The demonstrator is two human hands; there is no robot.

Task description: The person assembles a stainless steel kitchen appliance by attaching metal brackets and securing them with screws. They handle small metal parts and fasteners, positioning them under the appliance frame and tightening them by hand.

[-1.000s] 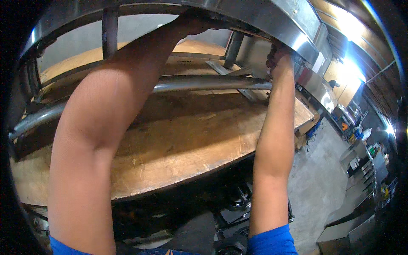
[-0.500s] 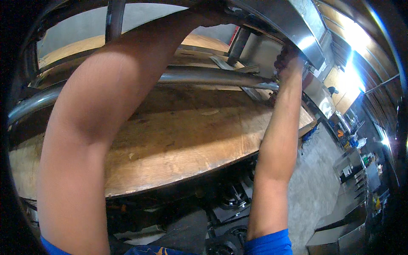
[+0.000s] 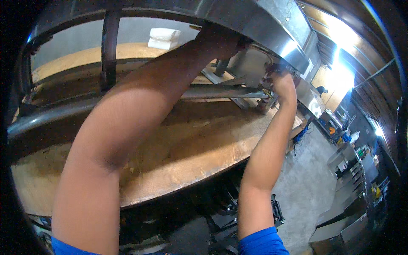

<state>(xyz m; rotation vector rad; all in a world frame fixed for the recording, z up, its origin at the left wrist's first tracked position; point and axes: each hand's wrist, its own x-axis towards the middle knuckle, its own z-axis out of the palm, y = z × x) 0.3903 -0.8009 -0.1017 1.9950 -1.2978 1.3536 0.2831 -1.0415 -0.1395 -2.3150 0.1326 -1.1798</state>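
A shiny metal frame [image 3: 272, 27], like a counter or table on its supports, spans the top of the view. Both my arms reach up to its underside. My left hand [image 3: 231, 46] is in shadow beneath the frame's edge, and its fingers are hidden. At the frame's right corner, my right hand [image 3: 279, 75] is raised close against the underside. Its fingers are too dark to read. Just below that hand, a round metal tube [image 3: 221, 92] ends at a corner joint. The frame stands over a wooden board [image 3: 199, 140].
A white block [image 3: 163, 38] lies on the board's far side. Dark upright posts [image 3: 110, 51] stand at the left. Black machinery [image 3: 212, 212] sits below the board's front edge. On the right are concrete floor [image 3: 312, 178], stacked sheet-metal pieces [image 3: 340, 212] and cluttered benches.
My view has shifted, so more of the frame and the white block show. My left hand has moved right along the underside, closer to the right hand. The right wrist is more bent.
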